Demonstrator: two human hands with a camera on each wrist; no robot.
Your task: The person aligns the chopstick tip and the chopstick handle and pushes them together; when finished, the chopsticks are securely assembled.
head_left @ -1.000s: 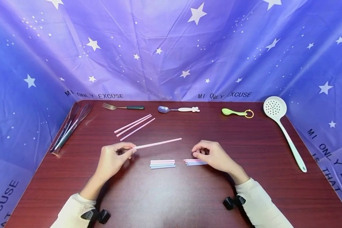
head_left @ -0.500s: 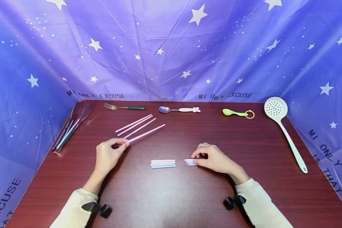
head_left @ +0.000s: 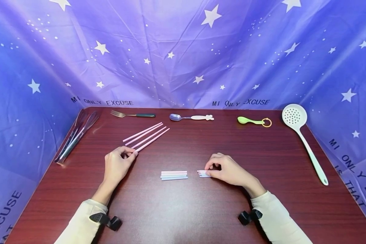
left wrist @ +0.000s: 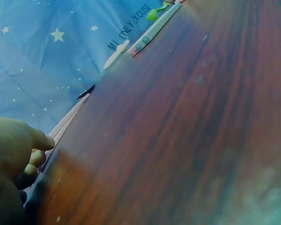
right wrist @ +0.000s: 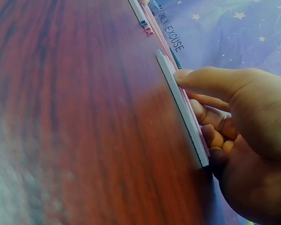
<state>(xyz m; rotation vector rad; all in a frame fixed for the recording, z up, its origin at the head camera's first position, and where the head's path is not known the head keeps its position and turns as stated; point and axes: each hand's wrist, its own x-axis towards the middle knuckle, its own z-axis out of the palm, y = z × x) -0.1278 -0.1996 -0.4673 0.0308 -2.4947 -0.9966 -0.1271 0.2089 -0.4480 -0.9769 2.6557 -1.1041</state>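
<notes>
While pinching short sticks (right wrist: 183, 112) in the right hand (head_left: 228, 170), gripping the near end of a long pink stick (head_left: 153, 140) with the left hand (head_left: 117, 164), by far the nearer of the hands. Slanting forward and rightward from there, nearly parallel to three matching sticks (head_left: 144, 134) just beyond on the counter (head_left: 170, 210); set closer alongside than half a second ago.

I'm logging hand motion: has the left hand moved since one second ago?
Yes: the left hand has shifted leftward and toward the fork in the head view.
</notes>
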